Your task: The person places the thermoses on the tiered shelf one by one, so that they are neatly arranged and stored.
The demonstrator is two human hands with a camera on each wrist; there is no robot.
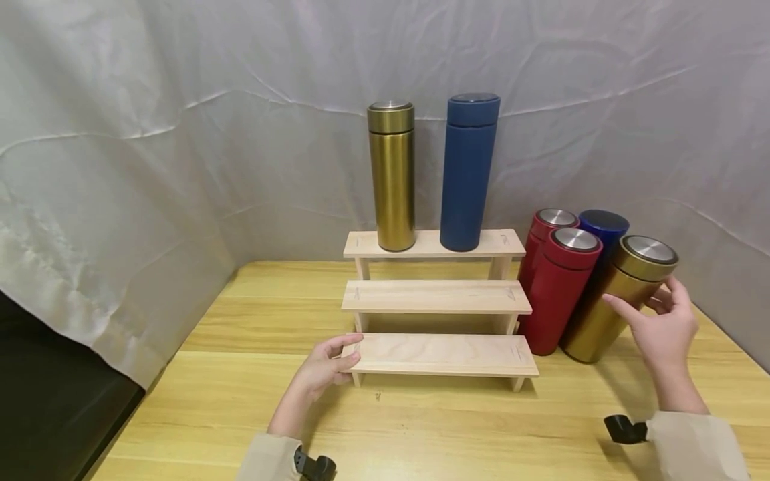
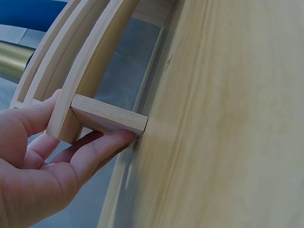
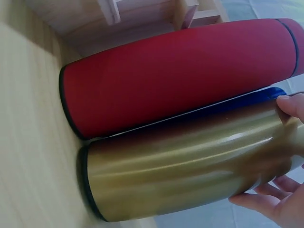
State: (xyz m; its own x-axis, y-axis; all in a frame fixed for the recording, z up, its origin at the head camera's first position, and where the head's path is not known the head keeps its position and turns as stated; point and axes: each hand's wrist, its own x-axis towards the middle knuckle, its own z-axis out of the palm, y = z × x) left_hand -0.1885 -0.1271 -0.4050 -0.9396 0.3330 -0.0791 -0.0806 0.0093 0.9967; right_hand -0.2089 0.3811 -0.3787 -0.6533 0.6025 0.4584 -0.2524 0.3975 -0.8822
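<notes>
A pale, wrinkled cloth (image 1: 289, 167) hangs behind the wooden table (image 1: 421, 427). From my remote seat I see a three-step wooden shelf (image 1: 445, 352) on it; a tall gold bottle (image 1: 395, 190) and a tall blue bottle (image 1: 469, 184) stand on its top step. Right of the shelf cluster a front red bottle (image 1: 559, 300), a rear red bottle (image 1: 537, 239), a dark blue bottle (image 1: 605, 223) and a shorter gold bottle (image 1: 595, 324). My right hand (image 1: 668, 327) holds that last one high on its body, thumb and fingers pinching opposite sides; I cannot tell whether its base touches the table. My left hand (image 1: 325, 369) pinches the lowest step's left end. I judge the bottle stiff, fairly heavy and slick, so a wrap around mid-body, below the lid, seems surest.
</notes>
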